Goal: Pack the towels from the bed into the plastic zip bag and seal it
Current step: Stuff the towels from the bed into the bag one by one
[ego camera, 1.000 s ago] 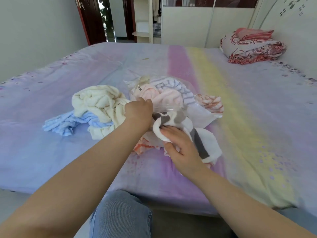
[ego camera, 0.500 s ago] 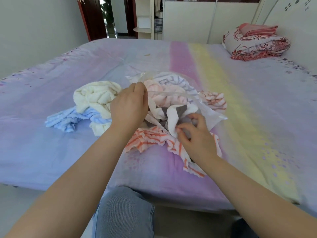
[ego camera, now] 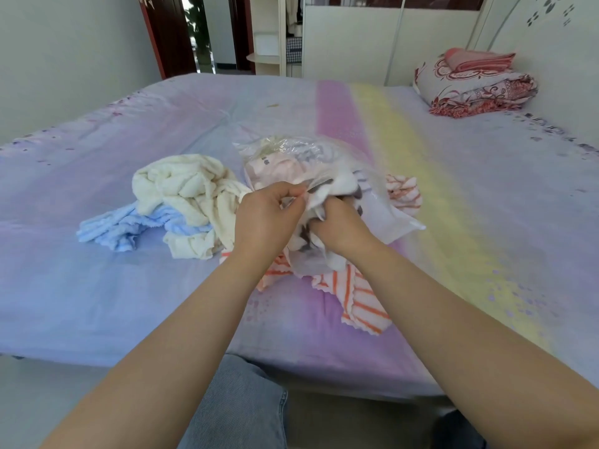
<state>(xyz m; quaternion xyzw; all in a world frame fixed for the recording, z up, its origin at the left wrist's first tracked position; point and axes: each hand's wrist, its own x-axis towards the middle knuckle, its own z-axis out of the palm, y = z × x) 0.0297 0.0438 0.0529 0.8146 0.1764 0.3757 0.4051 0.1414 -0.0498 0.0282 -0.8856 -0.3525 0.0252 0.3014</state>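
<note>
1. Lying crumpled just nearer than the hands: orange-striped towel [ego camera: 363, 299], thin, with a wavy edge.
2. Pinching the bag's clear rim between thumb and curled fingers: left hand [ego camera: 264, 218].
3. Pushing a white-and-grey towel [ego camera: 316, 202] into the mouth, fingers curled round it: right hand [ego camera: 340, 226].
4. Bulging just beyond both hands on the bed [ego camera: 97, 286]: plastic zip bag [ego camera: 324, 163], glossy, wrinkled, unsealed, showing pink and striped cloth inside.
5. Sitting left of the left hand: cream towel [ego camera: 188, 196], plush and bunched, overlapping a ribbed blue towel [ego camera: 120, 228].
</note>
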